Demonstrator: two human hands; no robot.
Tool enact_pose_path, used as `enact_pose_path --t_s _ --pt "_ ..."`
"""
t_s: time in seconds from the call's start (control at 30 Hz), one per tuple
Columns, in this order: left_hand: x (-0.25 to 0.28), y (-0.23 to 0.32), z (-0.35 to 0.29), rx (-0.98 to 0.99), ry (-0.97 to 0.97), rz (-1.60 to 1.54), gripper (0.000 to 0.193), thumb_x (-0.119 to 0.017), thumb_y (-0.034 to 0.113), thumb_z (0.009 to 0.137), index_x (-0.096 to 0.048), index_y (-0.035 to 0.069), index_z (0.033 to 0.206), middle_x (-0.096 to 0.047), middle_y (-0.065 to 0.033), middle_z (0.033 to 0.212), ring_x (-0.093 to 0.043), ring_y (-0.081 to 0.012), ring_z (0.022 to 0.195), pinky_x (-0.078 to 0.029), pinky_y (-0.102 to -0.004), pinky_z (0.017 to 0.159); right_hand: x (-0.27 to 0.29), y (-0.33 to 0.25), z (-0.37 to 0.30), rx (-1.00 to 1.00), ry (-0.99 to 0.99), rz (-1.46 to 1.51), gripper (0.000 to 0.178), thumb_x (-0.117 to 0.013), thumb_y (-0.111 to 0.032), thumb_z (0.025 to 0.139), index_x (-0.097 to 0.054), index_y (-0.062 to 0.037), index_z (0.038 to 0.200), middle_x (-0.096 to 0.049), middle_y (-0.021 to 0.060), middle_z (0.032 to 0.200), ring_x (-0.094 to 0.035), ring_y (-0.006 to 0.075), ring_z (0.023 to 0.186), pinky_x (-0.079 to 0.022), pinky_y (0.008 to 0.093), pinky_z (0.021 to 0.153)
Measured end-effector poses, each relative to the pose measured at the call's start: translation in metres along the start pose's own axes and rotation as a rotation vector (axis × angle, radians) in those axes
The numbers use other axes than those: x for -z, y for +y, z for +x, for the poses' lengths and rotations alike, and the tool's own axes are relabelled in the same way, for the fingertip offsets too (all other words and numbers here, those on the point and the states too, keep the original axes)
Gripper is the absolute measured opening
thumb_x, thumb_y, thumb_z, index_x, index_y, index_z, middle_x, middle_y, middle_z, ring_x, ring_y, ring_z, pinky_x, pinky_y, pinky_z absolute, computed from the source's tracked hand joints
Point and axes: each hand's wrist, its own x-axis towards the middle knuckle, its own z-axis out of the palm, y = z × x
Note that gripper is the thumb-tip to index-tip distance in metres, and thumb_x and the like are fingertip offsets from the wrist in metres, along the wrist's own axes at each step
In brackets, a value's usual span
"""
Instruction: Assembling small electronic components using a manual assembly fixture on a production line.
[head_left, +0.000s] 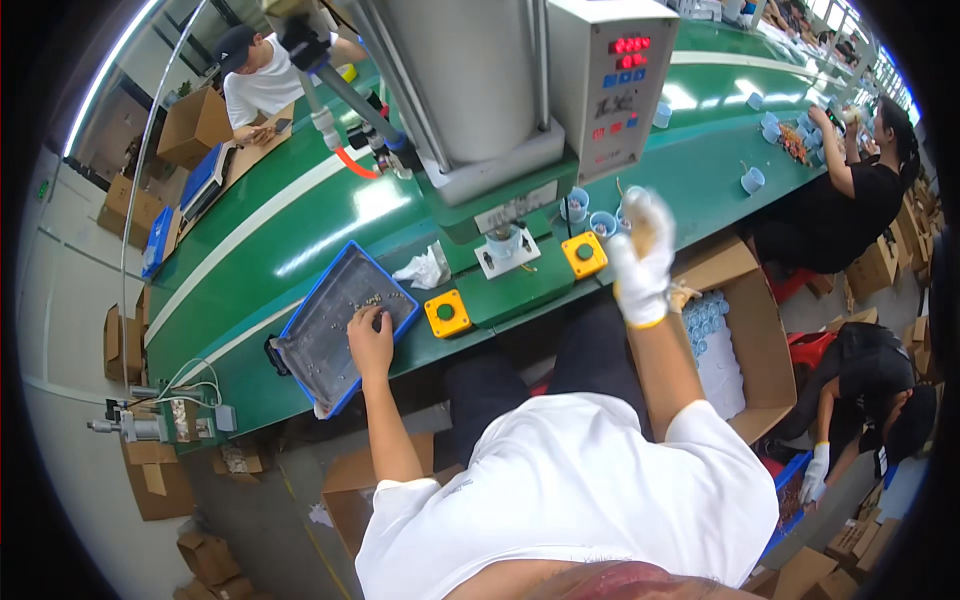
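Observation:
My bare left hand [371, 342] reaches over the near right side of a blue-rimmed shallow tray [318, 362]. Its fingers are curled together among small metal-looking parts [372, 300]; what they pinch is too small to name. My right hand [643, 255], in a white glove, is raised beside several small light-blue cups [602, 223] right of the press. The glove is slightly blurred, its thumb apart from the fingers, and no held thing shows. Under the press [500, 205], a light-blue cup [503, 242] sits on a metal plate [508, 256].
Yellow button boxes with green buttons flank the press base, one left [447, 314] and one right [584, 255]. Crumpled white paper [424, 268] lies by the tray. An open carton [760, 350] of blue cups stands at my right. Other people work across the bench and to the right.

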Motion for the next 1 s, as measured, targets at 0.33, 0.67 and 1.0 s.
enact_pose_path --t_s 0.33,0.67,1.0 --pt "-0.01 0.006 0.017 -0.096 0.005 0.043 0.024 -0.072 0.025 0.101 -0.081 0.003 0.105 -0.078 -0.0181 0.117 -0.07 -0.0419 0.112 -0.054 -0.0505 0.102 -0.012 -0.223 0.145 0.837 -0.873 0.275 0.08 -0.08 -0.029 0.097 -0.044 -0.0059 0.165 -0.058 0.0178 0.159 -0.062 0.0371 0.14 -0.046 0.0519 0.122" --pt "0.018 0.02 0.007 -0.055 -0.041 0.11 0.023 -0.073 0.023 0.098 -0.082 0.002 0.103 -0.077 -0.0195 0.115 -0.07 -0.0423 0.111 -0.055 -0.0501 0.1 0.006 -0.243 0.166 0.835 -1.096 0.206 0.081 -0.082 -0.029 0.095 -0.045 -0.0053 0.164 -0.06 0.0178 0.154 -0.064 0.0357 0.137 -0.048 0.0506 0.119" --pt "-0.028 -0.011 0.005 -0.293 0.301 0.363 0.027 -0.066 0.025 0.105 -0.082 0.003 0.104 -0.079 -0.0182 0.125 -0.07 -0.0431 0.123 -0.052 -0.0519 0.11 -0.008 -0.257 0.203 0.808 -1.113 0.242 0.082 -0.084 -0.03 0.094 -0.046 -0.0048 0.162 -0.063 0.0177 0.15 -0.066 0.0344 0.133 -0.05 0.0492 0.117"
